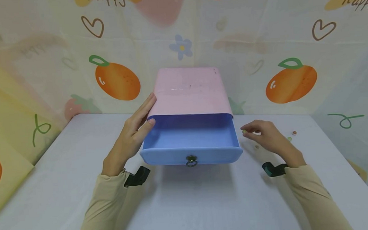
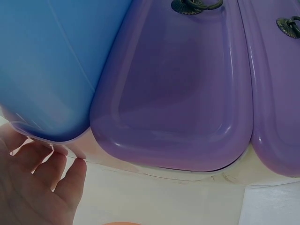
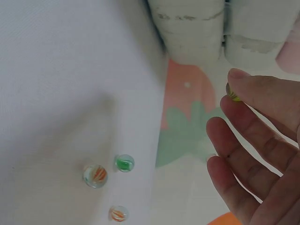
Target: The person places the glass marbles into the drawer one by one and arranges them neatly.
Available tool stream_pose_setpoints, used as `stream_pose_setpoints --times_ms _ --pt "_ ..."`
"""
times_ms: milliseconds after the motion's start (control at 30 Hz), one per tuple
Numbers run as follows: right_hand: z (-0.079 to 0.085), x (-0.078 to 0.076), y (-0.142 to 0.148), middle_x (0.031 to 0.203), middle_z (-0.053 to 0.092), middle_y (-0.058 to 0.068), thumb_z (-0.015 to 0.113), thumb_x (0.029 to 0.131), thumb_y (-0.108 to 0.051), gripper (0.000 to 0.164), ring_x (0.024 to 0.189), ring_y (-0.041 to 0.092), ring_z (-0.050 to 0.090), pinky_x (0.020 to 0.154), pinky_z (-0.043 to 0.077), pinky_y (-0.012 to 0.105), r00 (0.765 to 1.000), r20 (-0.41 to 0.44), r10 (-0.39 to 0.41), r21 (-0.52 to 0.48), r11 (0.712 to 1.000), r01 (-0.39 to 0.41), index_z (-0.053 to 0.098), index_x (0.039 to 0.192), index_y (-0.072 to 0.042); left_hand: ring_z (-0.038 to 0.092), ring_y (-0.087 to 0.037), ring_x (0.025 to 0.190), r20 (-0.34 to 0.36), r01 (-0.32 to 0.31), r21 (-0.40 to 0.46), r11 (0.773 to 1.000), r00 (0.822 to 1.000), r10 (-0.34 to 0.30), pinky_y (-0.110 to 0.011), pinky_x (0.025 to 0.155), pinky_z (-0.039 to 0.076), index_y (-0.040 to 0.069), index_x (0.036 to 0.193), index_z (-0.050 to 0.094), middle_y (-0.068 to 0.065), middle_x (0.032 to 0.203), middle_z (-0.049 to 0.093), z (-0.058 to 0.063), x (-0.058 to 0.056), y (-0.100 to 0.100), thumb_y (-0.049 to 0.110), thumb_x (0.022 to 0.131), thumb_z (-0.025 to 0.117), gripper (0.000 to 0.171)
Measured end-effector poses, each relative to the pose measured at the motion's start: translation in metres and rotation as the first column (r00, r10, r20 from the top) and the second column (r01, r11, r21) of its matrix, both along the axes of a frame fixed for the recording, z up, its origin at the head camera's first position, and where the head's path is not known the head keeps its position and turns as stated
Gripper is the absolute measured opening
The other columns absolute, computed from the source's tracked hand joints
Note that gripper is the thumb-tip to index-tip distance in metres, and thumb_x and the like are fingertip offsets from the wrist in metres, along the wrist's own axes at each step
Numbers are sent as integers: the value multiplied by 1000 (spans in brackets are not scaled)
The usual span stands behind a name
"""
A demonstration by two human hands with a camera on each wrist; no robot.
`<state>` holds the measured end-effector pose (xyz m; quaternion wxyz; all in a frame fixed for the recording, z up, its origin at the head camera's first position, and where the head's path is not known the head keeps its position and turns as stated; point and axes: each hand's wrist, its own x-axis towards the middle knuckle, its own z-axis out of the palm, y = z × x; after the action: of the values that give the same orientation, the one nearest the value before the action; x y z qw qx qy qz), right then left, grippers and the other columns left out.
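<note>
A small drawer cabinet with a pink top stands on the table, its blue top drawer pulled out. No object shows inside that drawer. My left hand rests against the cabinet's left side, fingers fairly straight; in the left wrist view its fingertips touch the casing near the blue drawer. To the right of the drawer, my right hand pinches a yellow-green marble between thumb and index finger. Below it on the table lie a green marble, an orange-streaked marble and another orange-streaked one.
Closed purple drawers with dark ring handles sit below the blue drawer. A ring handle hangs on the blue drawer's front. A printed cloth with oranges and hearts hangs behind the white table.
</note>
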<state>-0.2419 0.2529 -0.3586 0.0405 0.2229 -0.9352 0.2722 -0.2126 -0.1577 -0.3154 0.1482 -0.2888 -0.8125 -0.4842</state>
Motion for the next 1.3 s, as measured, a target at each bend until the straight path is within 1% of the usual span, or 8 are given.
stream_pose_setpoints --times_ms 133,333,533,800,900,1100,1300 --pt "6 2 0 109 73 18 66 93 -5 25 98 35 69 90 56 56 1000 -6 -6 4 1000 6 70 116 2 23 -13 153 0 0 2 1000 1000 0 -22 121 27 15 156 33 0 165 25 0 0 0 10 101 46 56" --pt "16 9 -2 108 73 16 67 93 -7 24 100 35 68 92 55 58 1000 -19 -16 -17 1000 16 71 116 0 23 -14 153 -1 -1 3 1000 1000 1 -21 121 27 14 156 33 -1 165 25 0 0 0 9 101 45 56" --pt "22 10 -4 107 73 14 68 91 -6 23 98 33 70 91 56 57 998 -66 -12 -30 1000 10 71 114 -1 23 -14 153 2 -3 0 1000 1000 3 -26 121 27 15 156 33 0 165 25 1 0 0 10 101 45 56" --pt "34 16 -6 106 73 14 68 92 -8 22 98 33 69 90 55 58 995 -96 -20 -27 999 17 71 113 -2 23 -14 153 -5 -5 0 1000 1000 5 -24 121 27 15 156 33 0 165 25 0 0 0 10 101 45 56" --pt "40 19 -5 105 73 13 68 92 -9 22 99 33 69 89 55 59 994 -107 -27 -26 999 25 72 113 -3 23 -13 153 -7 -8 -4 1000 1000 7 -25 121 27 15 156 32 1 165 25 0 0 1 10 101 45 57" --pt "50 25 -6 104 74 12 70 91 -10 23 98 31 69 87 56 59 985 -170 -29 -29 999 24 72 113 -5 22 -13 153 -2 -9 -6 1000 1000 9 -28 121 27 15 156 31 1 165 24 1 1 2 11 101 45 57" --pt "58 29 -9 104 74 11 72 90 -9 23 96 30 69 84 56 58 973 -231 -20 -28 1000 14 73 112 -5 22 -12 153 -1 -5 0 1000 1000 5 -25 121 27 14 156 32 1 165 24 0 1 2 10 101 45 56"
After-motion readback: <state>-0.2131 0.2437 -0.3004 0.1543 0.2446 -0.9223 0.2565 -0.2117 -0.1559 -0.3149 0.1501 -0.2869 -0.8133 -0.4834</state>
